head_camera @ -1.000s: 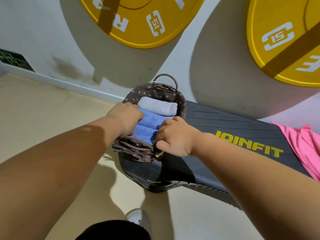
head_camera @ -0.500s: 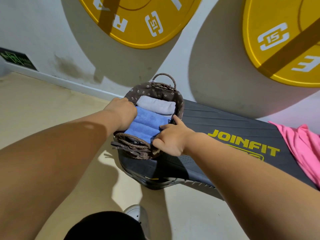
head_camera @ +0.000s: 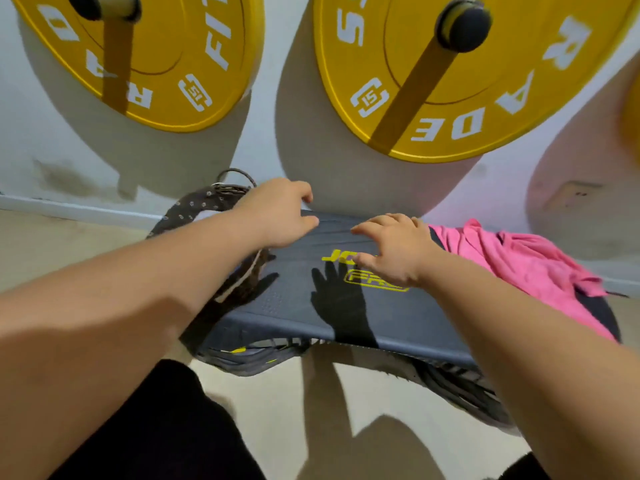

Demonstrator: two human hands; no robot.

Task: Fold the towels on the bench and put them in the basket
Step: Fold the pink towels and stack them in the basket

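Two bare hands — left hand (head_camera: 280,213) and right hand (head_camera: 394,249) — are held over the dark grey padded bench (head_camera: 311,303), fingers loosely spread, nothing gripped. Right of the bench logo, the crumpled pink towel (head_camera: 519,265) should be spread flat first; left, the brown lined wicker basket (head_camera: 197,209) is mostly hidden.

A matt, finely textured padded bench (head_camera: 346,306) is seen, soft pink cloth (head_camera: 519,261), and a woven, fabric-lined basket (head_camera: 201,206).

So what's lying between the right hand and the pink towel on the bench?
Nothing: in the head view the right hand hovers beside the crumpled pink towel, with only bare dark padded bench there.
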